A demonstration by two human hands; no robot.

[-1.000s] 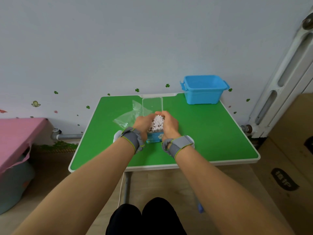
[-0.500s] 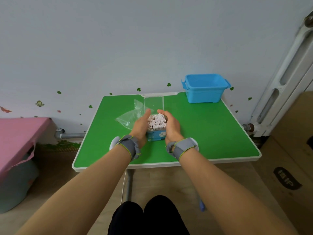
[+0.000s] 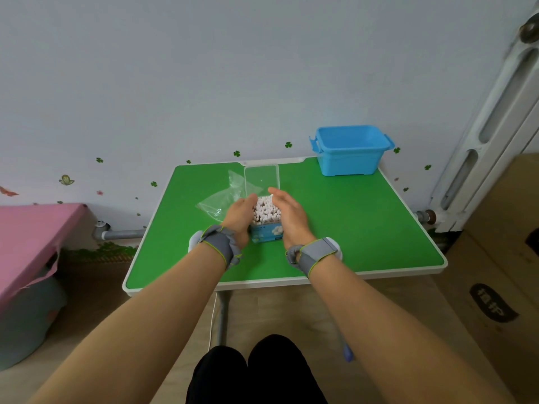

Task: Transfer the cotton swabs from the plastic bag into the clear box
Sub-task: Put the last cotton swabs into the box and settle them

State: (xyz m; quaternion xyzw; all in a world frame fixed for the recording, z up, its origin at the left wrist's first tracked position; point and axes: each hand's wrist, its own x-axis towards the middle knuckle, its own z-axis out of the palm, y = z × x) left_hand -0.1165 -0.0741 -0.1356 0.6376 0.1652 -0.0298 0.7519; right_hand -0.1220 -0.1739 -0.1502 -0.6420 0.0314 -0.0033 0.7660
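Centre frame: my left hand (image 3: pixel 240 215) and right hand (image 3: pixel 287 212), both flat and unclenched, flank the clear box (image 3: pixel 267 232) of cotton swabs (image 3: pixel 265 209).

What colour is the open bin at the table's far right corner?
The bin is light blue; the head view shows it.

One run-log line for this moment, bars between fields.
cotton swabs: in clear box | left hand: flat beside box | right hand: flat beside box | plastic bag: lying behind

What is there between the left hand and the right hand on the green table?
The clear box, filled with cotton swabs, stands between the left hand and the right hand; both flank its sides. The head view shows this.
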